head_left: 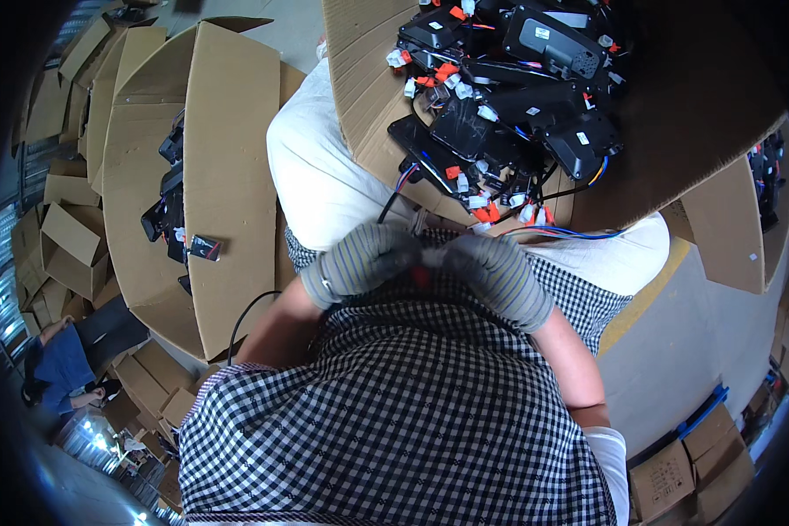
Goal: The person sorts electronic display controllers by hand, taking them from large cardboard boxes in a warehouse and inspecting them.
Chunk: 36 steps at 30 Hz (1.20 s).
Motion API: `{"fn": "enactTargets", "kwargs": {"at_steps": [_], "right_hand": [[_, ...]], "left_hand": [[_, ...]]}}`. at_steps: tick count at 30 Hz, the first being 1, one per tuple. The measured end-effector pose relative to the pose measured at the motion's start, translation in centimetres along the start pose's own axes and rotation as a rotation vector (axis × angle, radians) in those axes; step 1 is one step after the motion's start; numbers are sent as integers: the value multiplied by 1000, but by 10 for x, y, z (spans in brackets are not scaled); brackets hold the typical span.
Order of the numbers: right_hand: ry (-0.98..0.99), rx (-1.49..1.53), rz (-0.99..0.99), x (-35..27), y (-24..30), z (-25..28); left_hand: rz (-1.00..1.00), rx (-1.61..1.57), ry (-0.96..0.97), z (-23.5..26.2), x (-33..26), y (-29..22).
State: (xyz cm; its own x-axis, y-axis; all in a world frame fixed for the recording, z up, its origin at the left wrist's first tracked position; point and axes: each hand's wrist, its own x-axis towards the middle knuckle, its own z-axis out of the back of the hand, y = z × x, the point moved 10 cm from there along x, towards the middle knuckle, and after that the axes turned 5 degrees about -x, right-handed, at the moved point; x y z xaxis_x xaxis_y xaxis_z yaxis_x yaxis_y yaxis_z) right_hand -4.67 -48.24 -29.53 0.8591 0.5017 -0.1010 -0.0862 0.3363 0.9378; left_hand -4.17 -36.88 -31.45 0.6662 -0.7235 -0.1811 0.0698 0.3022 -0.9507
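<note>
My left hand (359, 260) and my right hand (495, 273), both in grey striped gloves with dark palms, meet over my lap. Their fingers are closed, pinching a small white plug connector (431, 257) between them; its details are blurred. A blurred red piece (422, 278) shows just below it. From beside my right hand, a bundle of coloured wires (570, 232) stretches right. A black cable (389, 206) rises from near my left hand towards the box. Just beyond my hands, a cardboard box (364, 88) holds several black electronic units (557, 44) with white and red connectors.
At the left stands another open cardboard box (232, 175) with black units inside. A third box (728, 232) with similar units is at the right. More cartons (74, 245) stack up at the far left, near another person (66, 364). A yellow line (644, 302) marks the grey floor.
</note>
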Motion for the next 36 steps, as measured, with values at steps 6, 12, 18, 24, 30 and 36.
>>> {"fn": "enactTargets", "kwargs": {"at_steps": [6,12,18,24,30,36], "right_hand": [[323,157,-5,-10,21,-20],[389,197,190,-23,52,-24],[363,226,130,-30,32,-25],[350,363,191,-22,36,-19],[-45,107,-22,-5,0,7],[63,194,-193,-11,-16,-7]], "left_hand": [[435,-163,-401,84,37,73],[908,-281,-584,78,74,204],[625,-75,-512,84,63,168],[170,-10,-1013,158,-81,26],[-613,-1032,-1392,237,-221,33],[103,670,-793,130,-28,22]]}}
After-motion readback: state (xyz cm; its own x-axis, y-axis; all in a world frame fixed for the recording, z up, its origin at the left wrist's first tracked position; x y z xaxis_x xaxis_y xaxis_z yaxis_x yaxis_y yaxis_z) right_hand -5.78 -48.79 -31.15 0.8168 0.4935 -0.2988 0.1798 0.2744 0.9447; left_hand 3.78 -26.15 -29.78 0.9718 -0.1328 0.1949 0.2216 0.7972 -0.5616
